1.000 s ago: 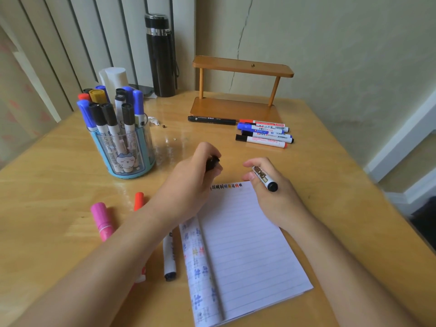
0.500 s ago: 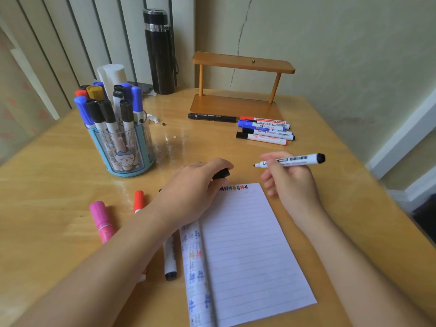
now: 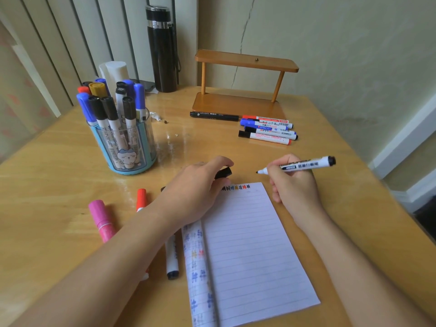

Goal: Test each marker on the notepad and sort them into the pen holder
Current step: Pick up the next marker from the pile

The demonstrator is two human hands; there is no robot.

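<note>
The right hand (image 3: 292,182), right of centre in the frame, grips an uncapped white marker (image 3: 306,165) with curled fingers and thumb. The marker lies nearly level, its black tip pointing left and its black end toward the right. The tip sits just above the top edge of the notepad (image 3: 247,244), not on the paper.

The left hand (image 3: 195,187), at centre, curls its fingers round a black cap (image 3: 224,173) and rests on the notepad's upper left corner. The lined notepad lies on the desk (image 3: 47,185) in the lower middle of the frame. It has a row of small coloured scribbles (image 3: 236,187) along its top line and more coloured marks down a turned-over page at its left edge.

The pen holder (image 3: 122,147), a clear blue tub with a cartoon sticker, stands at the left of the frame, filled with upright capped markers in blue, black, red and yellow.

In the upper right, four markers (image 3: 266,131) lie side by side next to a black pen (image 3: 213,116), in front of a small wooden shelf (image 3: 245,64). A black flask (image 3: 161,50) stands at the top centre.

At lower left lie a pink marker (image 3: 102,220), a red marker (image 3: 141,199) partly under the left forearm, and a white marker with a black cap (image 3: 172,258) just beside the notepad.
</note>
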